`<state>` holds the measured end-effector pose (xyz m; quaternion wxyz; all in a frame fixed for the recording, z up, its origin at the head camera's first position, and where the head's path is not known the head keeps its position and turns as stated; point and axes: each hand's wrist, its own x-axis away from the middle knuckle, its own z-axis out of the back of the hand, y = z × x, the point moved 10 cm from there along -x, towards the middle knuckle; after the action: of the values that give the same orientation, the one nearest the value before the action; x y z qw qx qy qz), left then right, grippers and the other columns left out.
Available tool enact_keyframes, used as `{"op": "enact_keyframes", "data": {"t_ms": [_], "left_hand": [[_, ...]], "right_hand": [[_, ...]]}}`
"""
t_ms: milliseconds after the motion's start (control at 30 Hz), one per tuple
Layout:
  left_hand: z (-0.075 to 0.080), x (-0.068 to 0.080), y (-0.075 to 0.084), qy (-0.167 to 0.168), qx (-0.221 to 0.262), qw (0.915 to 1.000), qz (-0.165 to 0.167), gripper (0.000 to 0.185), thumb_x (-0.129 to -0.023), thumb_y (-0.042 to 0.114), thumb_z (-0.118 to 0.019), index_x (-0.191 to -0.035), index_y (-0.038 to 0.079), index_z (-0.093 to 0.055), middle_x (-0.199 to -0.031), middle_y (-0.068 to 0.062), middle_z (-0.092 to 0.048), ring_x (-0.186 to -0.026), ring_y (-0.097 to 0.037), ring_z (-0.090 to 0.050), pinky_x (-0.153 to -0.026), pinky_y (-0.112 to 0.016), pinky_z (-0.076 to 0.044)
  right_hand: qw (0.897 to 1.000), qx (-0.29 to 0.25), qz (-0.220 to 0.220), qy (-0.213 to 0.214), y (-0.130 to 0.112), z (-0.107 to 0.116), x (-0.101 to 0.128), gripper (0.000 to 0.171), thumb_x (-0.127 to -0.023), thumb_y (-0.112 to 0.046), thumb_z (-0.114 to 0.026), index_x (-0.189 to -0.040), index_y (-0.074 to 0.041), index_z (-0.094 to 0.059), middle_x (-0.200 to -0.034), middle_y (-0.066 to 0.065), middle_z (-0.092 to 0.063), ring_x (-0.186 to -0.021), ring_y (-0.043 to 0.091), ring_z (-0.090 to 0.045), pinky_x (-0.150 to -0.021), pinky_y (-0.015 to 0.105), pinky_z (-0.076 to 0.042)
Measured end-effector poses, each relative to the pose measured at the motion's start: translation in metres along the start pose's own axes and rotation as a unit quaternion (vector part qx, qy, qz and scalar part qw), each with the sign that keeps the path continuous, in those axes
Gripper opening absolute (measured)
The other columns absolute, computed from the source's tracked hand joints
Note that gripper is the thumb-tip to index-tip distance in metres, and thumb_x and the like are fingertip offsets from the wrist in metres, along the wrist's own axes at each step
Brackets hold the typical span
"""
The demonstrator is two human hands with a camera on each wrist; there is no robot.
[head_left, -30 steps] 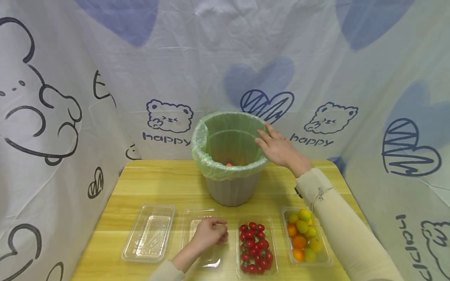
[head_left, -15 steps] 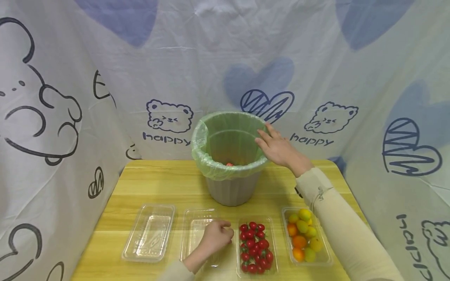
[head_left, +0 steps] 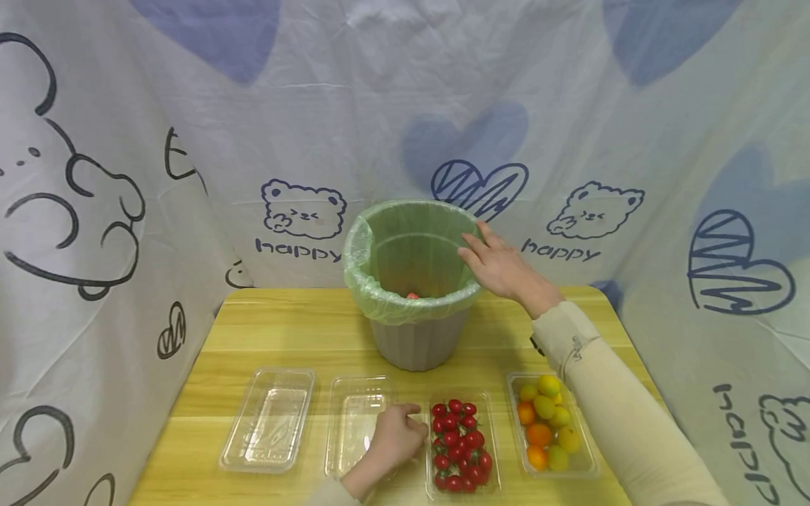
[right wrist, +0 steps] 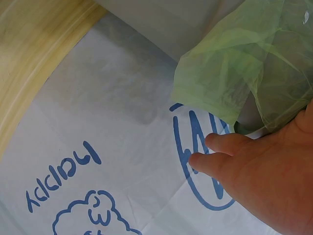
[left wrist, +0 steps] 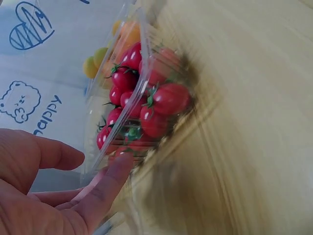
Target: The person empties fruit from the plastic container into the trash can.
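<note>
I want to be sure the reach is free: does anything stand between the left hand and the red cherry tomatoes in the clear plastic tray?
Nothing visible does. The left hand is at the left wall of the clear plastic tray, and the red cherry tomatoes lie uncovered inside.

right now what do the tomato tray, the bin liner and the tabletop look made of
Tomato tray: thin clear plastic, glossy; the tomatoes show through its wall. Bin liner: thin translucent green plastic film, wrinkled and folded over the rim. Tabletop: looks like light wood or a wood-look laminate, smooth, with grain lines; which one cannot be told.
</note>
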<state>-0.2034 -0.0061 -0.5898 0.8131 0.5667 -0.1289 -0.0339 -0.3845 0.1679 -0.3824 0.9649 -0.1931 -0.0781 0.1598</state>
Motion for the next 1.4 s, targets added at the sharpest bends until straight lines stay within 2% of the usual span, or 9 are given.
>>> {"op": "enact_keyframes", "data": {"t_ms": [167,467,700,967,1133,1400], "left_hand": [[-0.006,0.002,0.000,0.000,-0.026,0.9996,-0.006,0.049,-0.085,-0.004,-0.068,-0.130,-0.021,-0.059,-0.064,-0.003,-0.067,-0.049,-0.010,-0.058,-0.044,-0.021,-0.051],[-0.015,0.003,-0.008,0.001,-0.028,0.9995,0.013,0.050,-0.083,-0.005,-0.066,-0.132,-0.017,-0.059,-0.063,0.000,-0.064,-0.044,-0.007,-0.055,-0.043,-0.022,-0.052],[-0.025,0.005,-0.009,-0.049,0.015,0.9986,0.015,0.041,-0.088,-0.003,-0.071,-0.126,-0.014,-0.057,-0.071,-0.005,-0.067,-0.046,-0.010,-0.058,-0.045,-0.023,-0.053],[-0.032,0.009,-0.004,-0.065,0.032,0.9973,0.003,0.036,-0.088,-0.004,-0.070,-0.122,-0.010,-0.060,-0.073,-0.005,-0.068,-0.045,-0.010,-0.056,-0.042,-0.020,-0.049],[-0.028,0.009,0.001,-0.065,0.022,0.9976,-0.001,0.038,-0.087,-0.004,-0.068,-0.124,-0.011,-0.060,-0.077,-0.003,-0.068,-0.047,-0.010,-0.058,-0.043,-0.021,-0.051],[-0.009,0.008,0.018,-0.069,0.023,0.9973,-0.010,0.043,-0.087,-0.005,-0.068,-0.128,-0.015,-0.058,-0.083,-0.007,-0.068,-0.051,-0.011,-0.062,-0.046,-0.024,-0.056]], "right_hand": [[1.000,0.000,0.002,0.002,0.000,0.001,-0.001,0.068,-0.114,-0.052,-0.017,-0.170,-0.013,-0.018,-0.178,0.015,0.010,-0.163,0.045,-0.003,-0.129,0.072,-0.009],[1.000,0.003,0.001,-0.002,0.001,-0.001,0.000,0.069,-0.113,-0.052,-0.016,-0.170,-0.012,-0.019,-0.178,0.015,0.011,-0.163,0.046,-0.002,-0.129,0.073,-0.009],[1.000,0.002,0.003,0.000,0.000,-0.001,0.000,0.068,-0.114,-0.051,-0.017,-0.169,-0.011,-0.021,-0.178,0.016,0.010,-0.163,0.047,-0.003,-0.128,0.073,-0.010],[1.000,0.003,0.001,-0.002,-0.001,-0.001,0.001,0.068,-0.114,-0.051,-0.017,-0.169,-0.011,-0.021,-0.178,0.015,0.012,-0.163,0.046,-0.002,-0.128,0.073,-0.010],[1.000,0.003,0.004,-0.001,-0.001,0.000,0.000,0.068,-0.114,-0.051,-0.016,-0.169,-0.011,-0.021,-0.178,0.016,0.011,-0.163,0.047,-0.004,-0.128,0.073,-0.011],[1.000,0.001,0.004,0.001,-0.002,0.001,0.001,0.068,-0.114,-0.050,-0.017,-0.169,-0.011,-0.022,-0.178,0.016,0.010,-0.162,0.048,-0.005,-0.129,0.072,-0.012]]}}
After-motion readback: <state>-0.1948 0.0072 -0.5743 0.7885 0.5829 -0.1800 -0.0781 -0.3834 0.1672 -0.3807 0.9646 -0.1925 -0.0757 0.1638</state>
